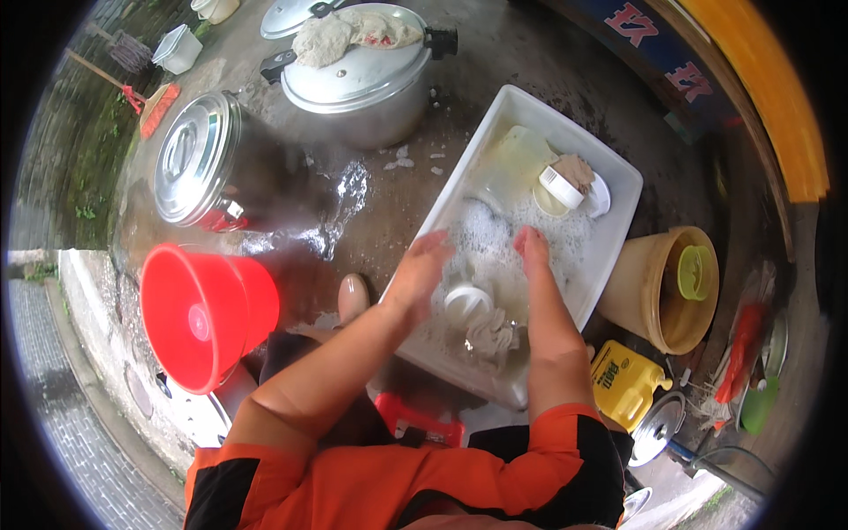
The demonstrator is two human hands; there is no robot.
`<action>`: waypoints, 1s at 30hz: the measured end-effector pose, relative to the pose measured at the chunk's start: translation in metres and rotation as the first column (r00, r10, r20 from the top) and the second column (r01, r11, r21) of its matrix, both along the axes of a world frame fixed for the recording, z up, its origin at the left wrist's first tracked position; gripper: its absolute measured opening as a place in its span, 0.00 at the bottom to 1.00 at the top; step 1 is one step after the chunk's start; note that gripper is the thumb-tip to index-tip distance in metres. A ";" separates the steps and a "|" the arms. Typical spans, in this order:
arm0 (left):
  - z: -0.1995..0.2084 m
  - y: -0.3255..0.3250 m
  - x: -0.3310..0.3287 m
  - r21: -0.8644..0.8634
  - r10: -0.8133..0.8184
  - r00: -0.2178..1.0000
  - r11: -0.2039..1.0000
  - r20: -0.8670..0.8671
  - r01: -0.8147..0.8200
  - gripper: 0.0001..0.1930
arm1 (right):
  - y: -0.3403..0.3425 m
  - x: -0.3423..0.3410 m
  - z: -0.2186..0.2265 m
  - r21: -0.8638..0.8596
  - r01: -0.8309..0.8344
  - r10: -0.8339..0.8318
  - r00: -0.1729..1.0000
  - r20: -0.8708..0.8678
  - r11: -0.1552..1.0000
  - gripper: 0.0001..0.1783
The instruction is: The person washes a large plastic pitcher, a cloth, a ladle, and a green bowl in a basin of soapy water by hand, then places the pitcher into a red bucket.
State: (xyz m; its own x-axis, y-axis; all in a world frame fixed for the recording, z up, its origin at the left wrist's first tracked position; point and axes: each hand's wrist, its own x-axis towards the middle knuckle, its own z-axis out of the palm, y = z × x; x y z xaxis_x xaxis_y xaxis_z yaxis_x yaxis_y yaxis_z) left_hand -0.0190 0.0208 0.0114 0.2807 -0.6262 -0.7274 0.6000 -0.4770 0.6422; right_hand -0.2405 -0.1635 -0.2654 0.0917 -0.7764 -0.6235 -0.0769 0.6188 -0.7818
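A red bucket (pixel 249 305) stands at the left, well apart from the work area. The left hand (pixel 422 269) is at the left side of the white tub (pixel 624 199). Its fingers are blurred; whether they are spread or together cannot be told, and no held item shows.

In the near half of the tub, between the forearms, a white round piece (pixel 468 303) lies in sudsy water. It is probably light, stiff and slippery; grip the rim from opposite sides. Beside it lies a crumpled pale cloth-like piece (pixel 488 334), likely soft and heavy when wet; gather it from beneath.

The right hand (pixel 532 250) is at the foam, fingers bent downward. Whether it pinches anything cannot be told.

Farther along, a white cylindrical container (pixel 561 187) lies tilted. It appears rigid and light; hold it around the wall. At the far right stands a tan bucket (pixel 634 276).
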 end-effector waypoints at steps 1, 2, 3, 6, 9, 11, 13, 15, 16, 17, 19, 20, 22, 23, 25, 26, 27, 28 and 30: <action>-0.001 -0.002 0.000 0.007 -0.015 0.999 1.000 -0.034 0.015 0.19 | -0.014 0.011 -0.008 -0.023 0.039 -0.038 0.999 0.019 0.999 0.12; 0.000 -0.007 -0.003 0.008 -0.049 0.996 0.999 -0.077 0.049 0.18 | -0.028 0.012 -0.025 -0.051 0.097 -0.096 0.995 0.031 0.994 0.16; 0.000 -0.009 -0.004 0.016 -0.072 0.991 0.997 -0.115 0.075 0.18 | -0.038 0.019 -0.032 -0.071 0.145 -0.142 0.989 0.047 0.987 0.20; 0.001 -0.017 -0.002 0.011 -0.046 0.991 0.999 -0.127 0.048 0.16 | -0.057 0.064 -0.039 0.065 0.461 -0.463 0.855 0.235 0.885 0.29; 0.000 -0.017 0.006 0.049 0.024 0.991 0.999 -0.131 -0.018 0.15 | -0.048 0.091 0.000 0.356 0.403 -0.489 0.851 0.194 0.843 0.37; 0.001 -0.022 0.005 0.021 -0.007 0.991 1.000 -0.131 0.010 0.15 | -0.055 0.070 -0.011 0.363 0.346 -0.454 0.848 0.272 0.865 0.33; -0.004 -0.031 0.005 0.028 -0.019 0.990 0.999 -0.142 0.023 0.14 | -0.063 0.056 -0.015 0.003 0.277 -0.277 0.961 0.025 0.961 0.29; -0.004 -0.035 0.005 0.015 -0.030 0.989 0.999 -0.144 0.032 0.14 | -0.090 0.066 0.007 -0.525 -0.201 -0.194 0.775 -0.602 0.827 0.25; -0.005 -0.032 0.006 -0.002 -0.013 0.990 1.000 -0.142 0.013 0.14 | -0.100 0.082 0.032 -0.622 -0.346 -0.159 0.776 -0.610 0.703 0.24; -0.005 -0.028 0.006 -0.015 -0.001 0.989 1.000 -0.145 -0.001 0.14 | -0.106 0.096 0.057 -0.691 -0.470 -0.129 0.769 -0.626 0.549 0.25; -0.005 -0.026 0.004 -0.022 -0.037 0.990 0.999 -0.136 0.034 0.14 | -0.141 0.095 0.073 -0.666 -0.605 -0.163 0.675 -0.720 0.436 0.35; -0.005 -0.026 0.005 -0.030 -0.055 0.990 0.998 -0.130 0.051 0.14 | -0.159 0.084 0.072 -0.588 -0.610 -0.149 0.615 -0.774 0.532 0.38; -0.004 -0.029 0.008 -0.023 -0.089 0.980 0.996 -0.180 0.087 0.14 | -0.194 0.063 0.068 -0.417 -0.583 -0.102 0.495 -0.863 0.698 0.44; -0.005 -0.025 0.012 -0.004 -0.073 0.977 0.997 -0.200 0.073 0.14 | -0.189 0.074 0.072 -0.339 -0.578 -0.002 0.504 -0.864 0.742 0.45; -0.009 -0.019 0.017 0.000 -0.017 0.986 1.000 -0.163 0.018 0.13 | -0.169 0.087 0.095 -0.165 -0.574 0.195 0.513 -0.836 0.802 0.47; -0.008 -0.026 0.016 -0.010 -0.042 0.986 0.999 -0.159 0.041 0.13 | -0.181 0.063 0.082 -0.182 -0.554 0.233 0.594 -0.770 0.812 0.46; -0.010 -0.026 0.019 0.002 -0.022 0.990 1.000 -0.140 0.023 0.13 | -0.173 0.070 0.084 -0.169 -0.597 0.250 0.553 -0.795 0.784 0.45; -0.012 -0.026 0.020 0.008 -0.013 0.990 1.000 -0.140 0.014 0.13 | -0.160 0.075 0.085 -0.154 -0.638 0.263 0.510 -0.819 0.755 0.44; -0.012 -0.029 0.021 0.008 -0.012 0.990 1.000 -0.140 0.013 0.13 | -0.149 0.076 0.088 -0.160 -0.627 0.214 0.478 -0.852 0.763 0.36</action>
State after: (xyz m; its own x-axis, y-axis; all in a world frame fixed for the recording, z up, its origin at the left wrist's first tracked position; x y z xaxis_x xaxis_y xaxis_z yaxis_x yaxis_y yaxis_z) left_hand 0.0025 -0.0079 -0.0010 0.1680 -0.6225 -0.7644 0.6774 -0.4904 0.5483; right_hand -0.1648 -0.3130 -0.1772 0.1467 -0.9530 -0.2652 -0.9056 -0.0215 -0.4236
